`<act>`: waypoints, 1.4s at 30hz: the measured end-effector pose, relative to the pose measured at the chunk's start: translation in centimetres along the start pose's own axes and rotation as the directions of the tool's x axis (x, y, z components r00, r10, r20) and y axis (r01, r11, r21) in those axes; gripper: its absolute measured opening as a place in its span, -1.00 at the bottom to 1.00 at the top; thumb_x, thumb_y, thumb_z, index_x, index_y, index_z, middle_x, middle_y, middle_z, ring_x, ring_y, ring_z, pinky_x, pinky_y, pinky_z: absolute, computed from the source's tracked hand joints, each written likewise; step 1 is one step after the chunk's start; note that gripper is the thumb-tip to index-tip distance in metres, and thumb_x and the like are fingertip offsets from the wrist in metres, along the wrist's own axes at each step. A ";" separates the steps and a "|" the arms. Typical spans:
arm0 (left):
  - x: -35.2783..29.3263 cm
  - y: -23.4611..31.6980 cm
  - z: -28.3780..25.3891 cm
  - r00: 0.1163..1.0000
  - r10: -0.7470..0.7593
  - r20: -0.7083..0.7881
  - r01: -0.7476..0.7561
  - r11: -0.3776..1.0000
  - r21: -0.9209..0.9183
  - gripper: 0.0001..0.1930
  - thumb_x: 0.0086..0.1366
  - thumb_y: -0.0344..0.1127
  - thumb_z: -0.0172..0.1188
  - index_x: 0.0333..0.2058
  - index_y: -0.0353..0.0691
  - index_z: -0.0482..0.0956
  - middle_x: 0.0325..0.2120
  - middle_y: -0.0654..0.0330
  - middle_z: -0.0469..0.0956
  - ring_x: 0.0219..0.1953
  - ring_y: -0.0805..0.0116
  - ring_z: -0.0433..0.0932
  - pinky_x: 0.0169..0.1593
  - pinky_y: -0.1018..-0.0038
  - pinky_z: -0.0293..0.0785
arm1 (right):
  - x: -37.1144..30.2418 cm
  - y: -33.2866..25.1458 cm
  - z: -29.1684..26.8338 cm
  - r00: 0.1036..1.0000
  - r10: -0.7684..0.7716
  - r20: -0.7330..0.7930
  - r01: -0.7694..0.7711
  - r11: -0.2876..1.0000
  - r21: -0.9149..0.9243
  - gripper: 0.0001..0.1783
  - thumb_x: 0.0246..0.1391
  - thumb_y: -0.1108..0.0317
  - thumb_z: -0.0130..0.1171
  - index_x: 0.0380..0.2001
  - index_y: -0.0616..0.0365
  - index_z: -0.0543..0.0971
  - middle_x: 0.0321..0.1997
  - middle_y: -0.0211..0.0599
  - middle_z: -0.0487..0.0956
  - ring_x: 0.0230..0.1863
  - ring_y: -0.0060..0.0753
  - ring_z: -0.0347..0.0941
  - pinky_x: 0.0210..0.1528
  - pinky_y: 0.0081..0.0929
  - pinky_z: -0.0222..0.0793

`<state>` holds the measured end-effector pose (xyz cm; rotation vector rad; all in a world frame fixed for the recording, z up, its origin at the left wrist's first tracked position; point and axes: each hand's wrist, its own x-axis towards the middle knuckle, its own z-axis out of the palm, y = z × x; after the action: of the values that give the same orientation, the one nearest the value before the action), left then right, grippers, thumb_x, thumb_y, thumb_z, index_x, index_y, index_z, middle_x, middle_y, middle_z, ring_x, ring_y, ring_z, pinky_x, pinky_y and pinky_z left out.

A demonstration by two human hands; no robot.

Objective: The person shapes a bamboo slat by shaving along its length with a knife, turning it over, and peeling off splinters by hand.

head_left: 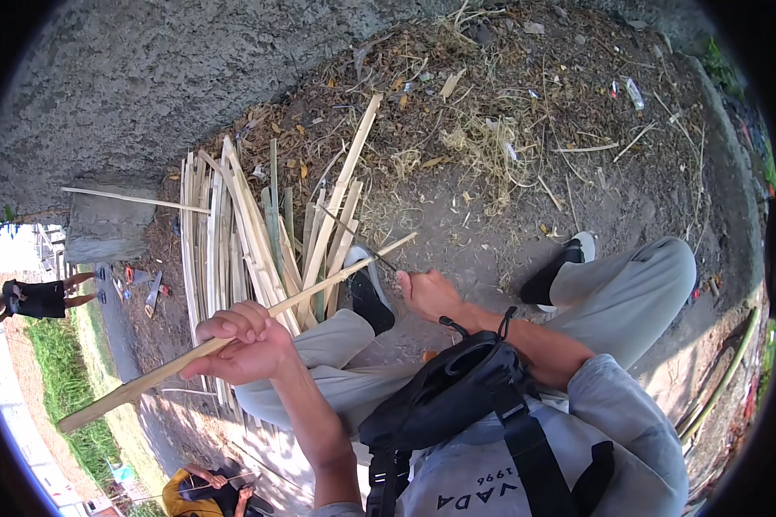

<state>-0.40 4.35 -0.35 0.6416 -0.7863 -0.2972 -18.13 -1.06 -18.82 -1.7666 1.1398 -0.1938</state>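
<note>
My left hand (248,338) is closed around a long pale bamboo strip (134,389), its fingers on top and its thumb underneath. The strip slants up to the right across my legs, its wider end at lower left. In a fist, my right hand (431,295) grips a knife whose thin dark blade (345,226) points up and to the left. Blade and strip cross near the strip's narrow end; whether they touch I cannot tell. The knife's handle is hidden in my fist. Beyond my left hand lies a pile of split bamboo strips (220,250) on the ground.
A rough grey concrete wall (190,69) rises beyond the pile. Dry leaves and shavings (491,155) litter the dirt. My shoes (560,271) rest on the ground, and a black bag (448,383) hangs at my waist. Two other people (39,299) are at the left and lower left.
</note>
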 end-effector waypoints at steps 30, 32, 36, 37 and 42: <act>-0.1 -0.5 -0.5 0.993 0.013 0.114 -0.017 0.999 0.034 -0.21 0.30 0.42 -0.39 -0.51 -0.27 0.43 -0.79 0.22 0.31 -0.85 0.51 0.12 -0.76 0.59 0.03 | 1.2 4.8 2.3 0.997 0.071 -0.031 -0.070 0.997 0.029 -0.44 0.31 0.06 -0.26 -0.41 0.32 0.57 -0.52 0.28 0.53 -0.40 0.41 0.48 -0.17 0.13 0.43; 0.1 0.0 -0.6 0.998 0.016 0.068 -0.019 0.998 0.055 -0.22 0.30 0.42 -0.39 -0.50 -0.27 0.44 -0.77 0.22 0.34 -0.85 0.50 0.14 -0.76 0.59 0.03 | 0.3 2.8 1.9 0.999 0.040 -0.025 -0.040 0.999 0.038 -0.45 0.31 0.07 -0.26 -0.40 0.31 0.57 -0.51 0.26 0.54 -0.41 0.40 0.49 -0.19 0.15 0.43; 0.5 0.7 -1.1 0.999 0.030 0.021 -0.031 0.998 0.061 -0.23 0.32 0.39 -0.38 -0.50 -0.28 0.46 -0.71 0.22 0.40 -0.84 0.49 0.17 -0.78 0.59 0.05 | -0.6 4.6 2.9 0.996 -0.002 -0.086 -0.003 0.998 -0.063 -0.43 0.31 0.07 -0.28 -0.44 0.29 0.59 -0.50 0.26 0.54 -0.41 0.38 0.50 -0.20 0.12 0.44; 0.8 0.5 -1.3 0.999 0.047 -0.005 -0.046 0.997 0.063 -0.23 0.32 0.39 -0.38 -0.50 -0.27 0.47 -0.71 0.22 0.40 -0.84 0.49 0.17 -0.78 0.60 0.05 | 0.3 6.1 2.9 0.996 0.033 -0.089 -0.045 0.989 -0.138 -0.42 0.31 0.08 -0.28 -0.46 0.29 0.59 -0.51 0.26 0.54 -0.41 0.37 0.50 -0.19 0.11 0.44; 0.6 -0.7 -1.3 1.000 0.007 -0.013 -0.006 0.998 0.062 -0.24 0.31 0.40 -0.38 -0.52 -0.22 0.47 -0.79 0.27 0.31 -0.84 0.54 0.14 -0.78 0.62 0.06 | 1.0 6.1 1.4 0.992 0.125 -0.014 -0.126 0.986 -0.111 -0.42 0.31 0.06 -0.26 -0.47 0.27 0.61 -0.47 0.26 0.55 -0.35 0.35 0.51 -0.17 0.11 0.44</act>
<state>0.93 4.09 -1.13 0.6983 -0.7874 -0.2634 -20.51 -1.34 -24.70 -1.7857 1.2840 -0.0611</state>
